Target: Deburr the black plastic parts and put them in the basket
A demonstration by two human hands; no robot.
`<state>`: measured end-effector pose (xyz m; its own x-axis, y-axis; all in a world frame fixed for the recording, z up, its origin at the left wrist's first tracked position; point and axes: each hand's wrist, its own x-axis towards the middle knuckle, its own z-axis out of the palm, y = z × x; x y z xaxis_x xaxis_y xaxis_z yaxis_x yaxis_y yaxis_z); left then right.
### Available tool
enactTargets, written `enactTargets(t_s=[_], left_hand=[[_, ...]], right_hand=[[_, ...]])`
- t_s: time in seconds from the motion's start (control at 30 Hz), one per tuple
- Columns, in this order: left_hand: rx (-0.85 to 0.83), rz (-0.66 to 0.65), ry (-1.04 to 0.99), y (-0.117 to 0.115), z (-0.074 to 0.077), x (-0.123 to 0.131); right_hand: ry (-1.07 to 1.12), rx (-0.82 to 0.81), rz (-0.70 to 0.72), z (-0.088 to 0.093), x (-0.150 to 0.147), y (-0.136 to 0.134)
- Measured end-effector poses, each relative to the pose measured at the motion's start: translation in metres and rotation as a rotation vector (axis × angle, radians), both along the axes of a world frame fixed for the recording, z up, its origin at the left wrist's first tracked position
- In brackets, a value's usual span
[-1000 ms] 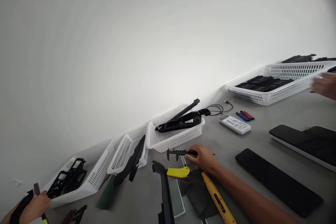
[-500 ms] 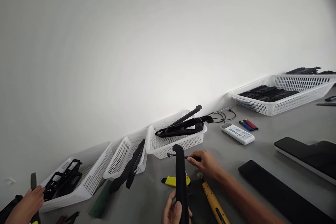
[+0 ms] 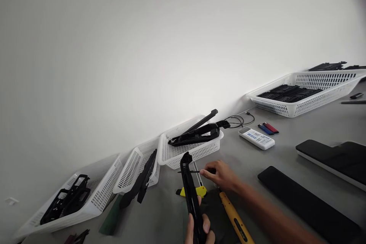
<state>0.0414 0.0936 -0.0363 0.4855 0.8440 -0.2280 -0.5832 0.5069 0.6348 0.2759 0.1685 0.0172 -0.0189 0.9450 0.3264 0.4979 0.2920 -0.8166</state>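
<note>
My left hand (image 3: pixel 203 225) is closed around the lower part of a long black plastic piece (image 3: pixel 191 194), which stands nearly upright with its bent end at the top. Its glossy, hollow side faces me. Beside its upper end, my right hand (image 3: pixel 219 173) pinches a thin dark tool (image 3: pixel 196 172). The tool's shaft runs across behind the black piece, and its small tip shows just to the left. A yellow utility knife (image 3: pixel 201 191) lies on the table behind the piece, partly covered by it. Near my right wrist lies an orange-handled tool (image 3: pixel 235 217).
White baskets (image 3: pixel 107 198) with black plastic parts line the wall. Another basket (image 3: pixel 291 112) stands at the back right. A white box-shaped device (image 3: pixel 257 139), blue and red lighter-like items (image 3: pixel 270 127), a coiled cable (image 3: pixel 243 122) and flat black panels (image 3: pixel 303 202) lie to the right.
My left hand has turned the black piece from its smooth outer side to its hollow side and tilted it left. Another person's hand at the far left has gone from view.
</note>
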Motion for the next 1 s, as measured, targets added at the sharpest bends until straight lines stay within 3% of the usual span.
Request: enactTargets(t_s=[0.37, 0.67, 0.73, 1.0], left_hand=[[-0.089, -0.020, -0.018, 0.004, 0.003, -0.003], [-0.063, -0.026, 0.030, 0.004, 0.006, -0.003], [-0.067, -0.024, 0.029, 0.004, 0.007, -0.002], [-0.117, 0.018, 0.052, 0.002, 0.008, -0.003]], right_hand=[[-0.011, 0.008, -0.025, -0.001, 0.012, 0.001], [-0.021, 0.090, -0.508, -0.014, 0.010, 0.008], [-0.036, 0.145, -0.562, -0.013, 0.013, 0.007], [-0.197, 0.372, -0.509, -0.007, 0.013, 0.004]])
